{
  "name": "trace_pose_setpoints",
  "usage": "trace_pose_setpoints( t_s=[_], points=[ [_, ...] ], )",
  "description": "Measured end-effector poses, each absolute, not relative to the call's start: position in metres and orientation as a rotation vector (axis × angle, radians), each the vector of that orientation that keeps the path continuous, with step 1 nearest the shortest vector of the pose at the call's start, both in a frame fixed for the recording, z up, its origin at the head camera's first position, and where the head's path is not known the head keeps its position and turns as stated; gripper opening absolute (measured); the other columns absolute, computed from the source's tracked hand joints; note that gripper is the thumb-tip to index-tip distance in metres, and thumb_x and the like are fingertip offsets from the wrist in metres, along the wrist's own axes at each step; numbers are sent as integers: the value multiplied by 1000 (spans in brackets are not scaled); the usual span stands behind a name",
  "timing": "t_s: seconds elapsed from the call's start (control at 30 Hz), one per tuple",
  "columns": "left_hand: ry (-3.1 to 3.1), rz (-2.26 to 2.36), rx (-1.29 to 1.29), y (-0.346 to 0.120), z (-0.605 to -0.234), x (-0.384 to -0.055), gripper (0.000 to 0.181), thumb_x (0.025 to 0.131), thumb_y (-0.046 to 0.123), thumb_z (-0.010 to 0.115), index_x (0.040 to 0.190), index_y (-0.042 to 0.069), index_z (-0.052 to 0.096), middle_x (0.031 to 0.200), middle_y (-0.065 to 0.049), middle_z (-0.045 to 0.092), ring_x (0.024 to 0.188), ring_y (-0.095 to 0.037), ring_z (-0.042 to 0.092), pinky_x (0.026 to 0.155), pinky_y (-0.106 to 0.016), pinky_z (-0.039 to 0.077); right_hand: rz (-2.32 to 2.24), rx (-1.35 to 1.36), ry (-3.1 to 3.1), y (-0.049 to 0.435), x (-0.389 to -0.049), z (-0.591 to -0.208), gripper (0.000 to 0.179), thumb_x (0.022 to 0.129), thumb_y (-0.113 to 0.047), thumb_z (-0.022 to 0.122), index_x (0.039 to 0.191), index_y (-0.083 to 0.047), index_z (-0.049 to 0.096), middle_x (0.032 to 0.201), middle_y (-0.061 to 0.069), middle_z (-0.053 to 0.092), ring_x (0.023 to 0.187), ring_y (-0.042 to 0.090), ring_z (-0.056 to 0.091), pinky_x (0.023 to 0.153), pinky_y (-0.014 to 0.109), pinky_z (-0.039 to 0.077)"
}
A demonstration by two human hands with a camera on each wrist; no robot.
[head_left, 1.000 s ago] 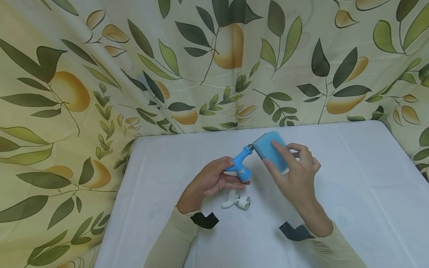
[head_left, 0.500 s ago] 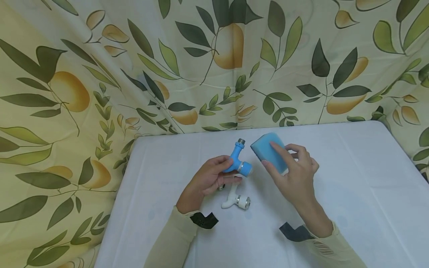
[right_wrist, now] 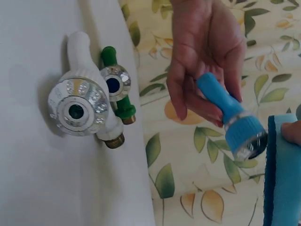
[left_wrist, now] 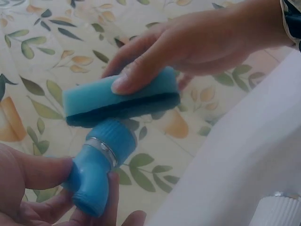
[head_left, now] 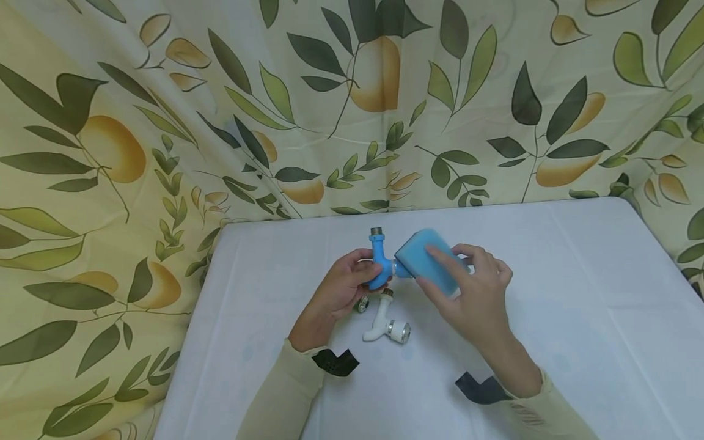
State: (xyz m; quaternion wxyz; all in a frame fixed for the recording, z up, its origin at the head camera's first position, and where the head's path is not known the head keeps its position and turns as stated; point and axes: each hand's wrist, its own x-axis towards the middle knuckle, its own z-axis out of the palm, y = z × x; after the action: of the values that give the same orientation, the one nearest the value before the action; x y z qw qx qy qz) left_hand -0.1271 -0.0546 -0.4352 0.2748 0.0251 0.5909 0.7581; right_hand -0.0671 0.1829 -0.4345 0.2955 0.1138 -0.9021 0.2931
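My left hand (head_left: 343, 287) pinches a blue plastic tap (head_left: 379, 263) by its body, its threaded metal end pointing up in the head view. In my right hand (head_left: 475, 293) is a light blue sponge (head_left: 429, 256), gripped between thumb and fingers. A dark scouring layer runs along one face of the sponge, and that face is turned to the tap. In the left wrist view the sponge (left_wrist: 122, 96) lies right at the ribbed knob of the tap (left_wrist: 110, 146). The right wrist view shows the knob's clear end (right_wrist: 251, 146) beside the dark layer.
A white tap (head_left: 382, 324) lies on the white-covered table (head_left: 264, 379) below the hands. Behind it is a green tap (right_wrist: 124, 106), mostly hidden in the head view by the left hand. A leaf-and-fruit patterned curtain (head_left: 220, 153) hangs beyond the table's far edge.
The left hand has turned the blue tap, its threaded end swinging from the sponge to upright. The right hand has moved the sponge left and down, from the threaded end to the knob.
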Motion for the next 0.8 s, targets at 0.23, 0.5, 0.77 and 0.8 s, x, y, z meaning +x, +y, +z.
trace_pose_setpoints(
  t_s=[0.23, 0.5, 0.77, 0.8],
  points=[
    [1602, 2077, 69, -56, -435, -127, 29, 103, 7, 57, 131, 0, 51, 104, -4, 71, 92, -20, 75, 96, -46, 58, 607, 454, -2313, 177, -65, -437, 55, 94, -65, 55, 125, -23, 73, 111, 24, 61, 100, 44, 57, 92, 75, 28],
    [1695, 2033, 97, -55, -435, -124, 30, 102, 10, 60, 131, 2, 53, 98, -1, 71, 91, -19, 77, 81, -29, 57, 591, 373, -2249, 176, -72, -433, 51, 94, -59, 59, 127, -21, 72, 110, 27, 61, 99, 48, 57, 93, 77, 26],
    [1764, 2074, 71, -55, -433, -123, 30, 102, 11, 60, 131, 4, 53, 109, -12, 71, 99, -29, 76, 81, -32, 55, 563, 418, -2338, 178, -68, -434, 60, 96, -66, 51, 128, -20, 71, 111, 26, 62, 103, 47, 58, 95, 77, 28],
    [1767, 2082, 64, -56, -434, -123, 30, 102, 11, 60, 130, 4, 53, 110, -13, 72, 100, -30, 76, 80, -32, 54, 559, 451, -2329, 177, -68, -434, 58, 96, -65, 51, 126, -21, 72, 110, 26, 62, 102, 46, 58, 95, 77, 28]
  ],
)
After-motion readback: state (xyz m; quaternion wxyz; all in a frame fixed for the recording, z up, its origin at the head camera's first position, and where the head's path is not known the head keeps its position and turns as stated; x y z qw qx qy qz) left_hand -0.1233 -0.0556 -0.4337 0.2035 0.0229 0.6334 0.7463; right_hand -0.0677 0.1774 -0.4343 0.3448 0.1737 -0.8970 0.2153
